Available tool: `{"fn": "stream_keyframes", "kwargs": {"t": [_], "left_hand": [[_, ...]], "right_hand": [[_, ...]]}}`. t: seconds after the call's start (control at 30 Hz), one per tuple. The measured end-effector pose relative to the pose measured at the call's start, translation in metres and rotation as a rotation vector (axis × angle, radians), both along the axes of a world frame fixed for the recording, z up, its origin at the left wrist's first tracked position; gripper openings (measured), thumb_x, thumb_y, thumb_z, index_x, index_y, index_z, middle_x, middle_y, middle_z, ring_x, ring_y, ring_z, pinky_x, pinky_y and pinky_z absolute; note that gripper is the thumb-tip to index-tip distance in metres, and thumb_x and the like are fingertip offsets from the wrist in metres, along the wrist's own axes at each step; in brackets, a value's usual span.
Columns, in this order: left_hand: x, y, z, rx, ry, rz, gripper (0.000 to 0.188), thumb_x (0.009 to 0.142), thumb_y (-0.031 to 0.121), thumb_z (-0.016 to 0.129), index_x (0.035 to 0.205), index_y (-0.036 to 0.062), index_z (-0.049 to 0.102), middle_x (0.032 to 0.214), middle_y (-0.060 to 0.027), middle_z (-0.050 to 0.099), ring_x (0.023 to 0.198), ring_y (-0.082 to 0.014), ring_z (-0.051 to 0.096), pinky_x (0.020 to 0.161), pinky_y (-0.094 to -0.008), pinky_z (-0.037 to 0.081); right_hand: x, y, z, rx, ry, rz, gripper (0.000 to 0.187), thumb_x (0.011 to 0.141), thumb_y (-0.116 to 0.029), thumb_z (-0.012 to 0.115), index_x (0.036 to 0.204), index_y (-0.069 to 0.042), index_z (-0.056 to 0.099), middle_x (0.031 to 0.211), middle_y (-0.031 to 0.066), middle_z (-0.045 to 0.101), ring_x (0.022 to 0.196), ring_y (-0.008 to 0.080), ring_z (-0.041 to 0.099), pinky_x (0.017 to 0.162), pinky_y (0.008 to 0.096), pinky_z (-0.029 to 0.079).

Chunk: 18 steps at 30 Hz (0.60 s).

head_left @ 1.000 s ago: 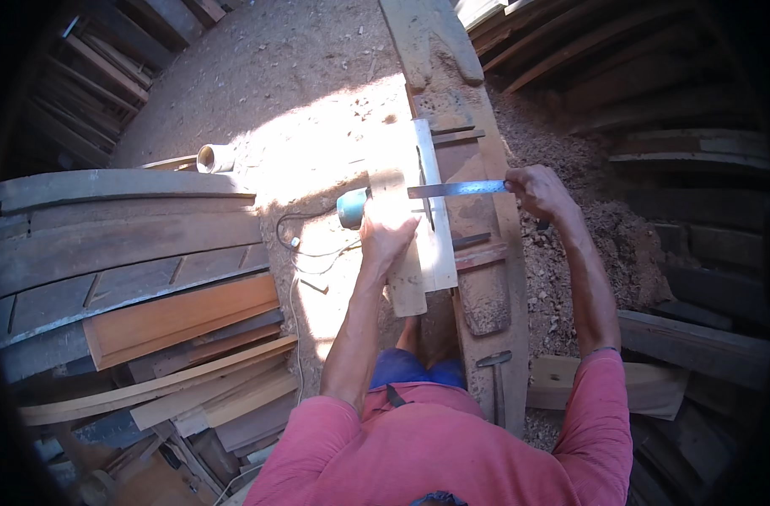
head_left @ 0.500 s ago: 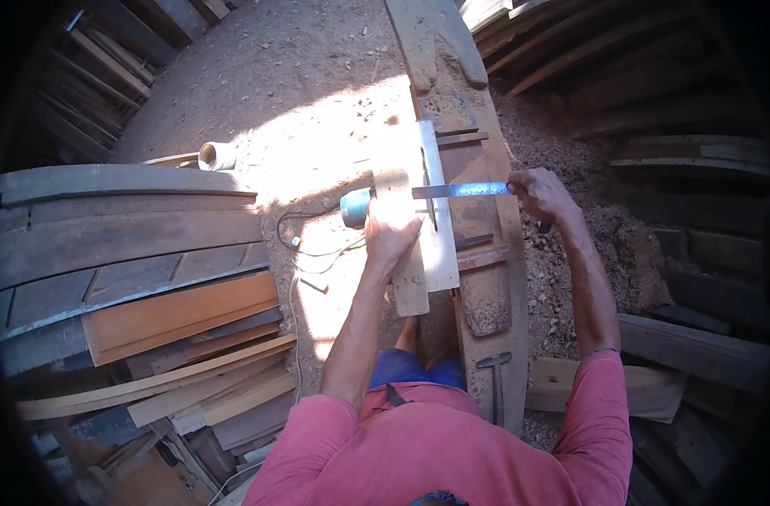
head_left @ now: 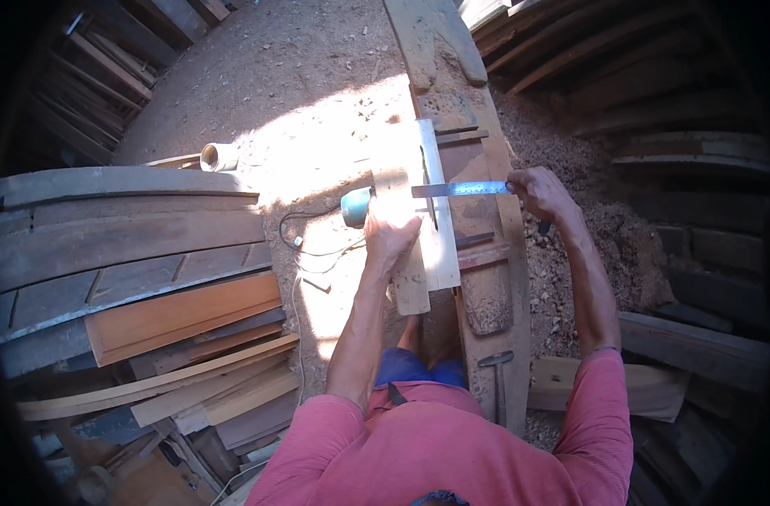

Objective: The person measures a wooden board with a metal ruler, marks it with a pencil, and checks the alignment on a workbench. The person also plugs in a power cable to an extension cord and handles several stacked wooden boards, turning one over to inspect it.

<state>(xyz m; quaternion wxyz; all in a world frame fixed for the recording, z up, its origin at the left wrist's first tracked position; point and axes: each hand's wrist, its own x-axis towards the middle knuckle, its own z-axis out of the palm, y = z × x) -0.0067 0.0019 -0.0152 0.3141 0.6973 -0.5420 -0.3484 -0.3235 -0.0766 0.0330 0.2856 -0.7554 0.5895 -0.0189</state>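
Observation:
A shiny metal ruler lies crosswise over a pale wooden board with a dark slot. Its right end is pinched in my right hand, out past the bench's right side. A small dark piece shows beneath that hand; I cannot tell what it is. My left hand is closed on a second wooden board, thumb over its face and the other fingers hidden at its left edge. Just beyond that hand, a teal rounded tool body sticks out from beside the boards; the rest of it is hidden.
A long rough wooden bench runs away from me, with a hammer on it near my body. Stacked planks fill the left side, more timber the right. A dark cord lies on the sunlit ground near a pale can.
The ruler has tilted or shifted very slightly. Both hands and the boards stay almost where they were.

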Motion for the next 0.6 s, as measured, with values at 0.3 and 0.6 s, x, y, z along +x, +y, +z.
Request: {"fn": "stream_keyframes", "kwargs": {"t": [0.3, 0.6], "left_hand": [[0.003, 0.0, -0.002, -0.013, 0.011, -0.027, 0.06, 0.075, 0.024, 0.084, 0.118, -0.0037, 0.054, 0.111, -0.0167, 0.06, 0.103, -0.029, 0.064, 0.09, -0.0397, 0.053], [0.003, 0.0, -0.008, -0.02, 0.005, -0.022, 0.056, 0.077, 0.025, 0.083, 0.116, -0.0034, 0.055, 0.111, -0.0162, 0.059, 0.103, -0.0291, 0.063, 0.091, -0.0395, 0.053]], "right_hand": [[0.0, -0.001, -0.002, 0.003, 0.0, 0.013, 0.014, 0.093, -0.014, 0.064, 0.09, -0.001, 0.067, 0.08, 0.0227, 0.066, 0.079, 0.0423, 0.064, 0.071, 0.0499, 0.047], [0.001, 0.001, -0.001, 0.009, 0.007, -0.008, 0.014, 0.093, -0.014, 0.064, 0.091, -0.001, 0.068, 0.081, 0.0218, 0.066, 0.08, 0.042, 0.065, 0.07, 0.0495, 0.048]]}}
